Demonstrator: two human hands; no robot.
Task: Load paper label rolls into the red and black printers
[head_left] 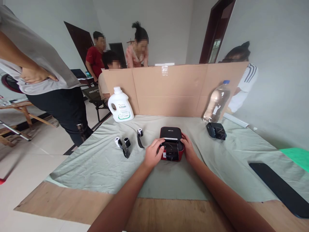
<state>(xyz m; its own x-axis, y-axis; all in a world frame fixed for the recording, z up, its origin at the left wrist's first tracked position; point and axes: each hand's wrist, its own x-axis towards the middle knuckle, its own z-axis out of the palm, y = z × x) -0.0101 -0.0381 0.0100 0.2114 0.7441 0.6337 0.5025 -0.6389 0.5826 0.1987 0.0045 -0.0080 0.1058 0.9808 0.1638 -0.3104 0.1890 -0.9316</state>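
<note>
A small red and black printer [172, 133] sits on the cloth in front of me, with a black strip curling at its front. My left hand [154, 150] grips its left side, fingertips resting over the top edge. On the opposite side, my right hand [188, 148] holds the printer's right edge, its fingers partly hidden. Left of the printer lie small white paper rolls: one [140, 131] with a dark strip trailing from it, another [117, 140] farther left, and a third roll [126, 141] beside a dark curled strip [126, 151].
A white jug [120, 106] and a clear bottle with a blue cap [217, 101] stand before a cardboard screen [169, 93]. A black device [216, 130] lies near the bottle. A long black slab [277, 187] lies at right. Several people are around the table.
</note>
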